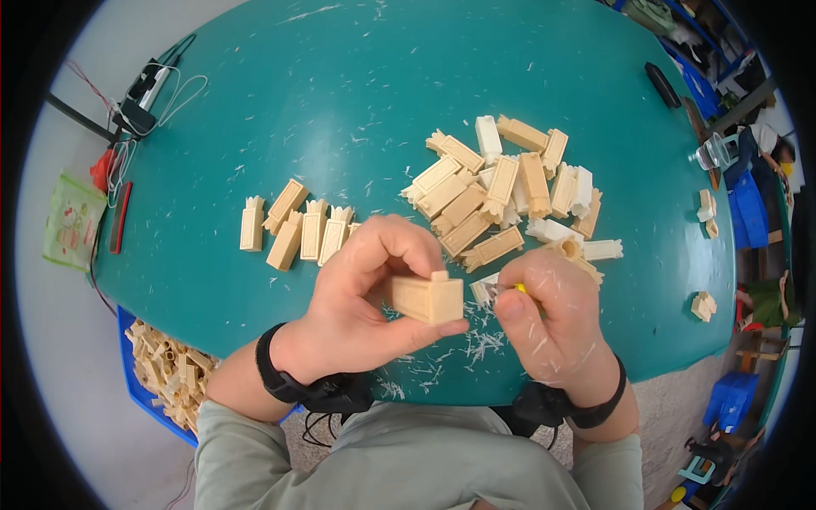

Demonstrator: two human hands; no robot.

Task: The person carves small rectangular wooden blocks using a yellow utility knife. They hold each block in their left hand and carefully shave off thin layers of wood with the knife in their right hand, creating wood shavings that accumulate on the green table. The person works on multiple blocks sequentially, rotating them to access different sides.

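While the left hand (361, 297) is pinching a cream plastic block (427, 297) above the teal table (340, 102), the right hand (548, 319), just beside the block, is gripping a small yellow tool (519, 289).

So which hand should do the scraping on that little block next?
Probably the right hand: it grips a small yellow-handled tool beside the cream plastic rectangular block. The left hand is busy pinching that block steady above the teal table.

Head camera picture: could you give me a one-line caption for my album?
Left hand holds a cream plastic block; right hand grips a small yellow tool above a teal table.
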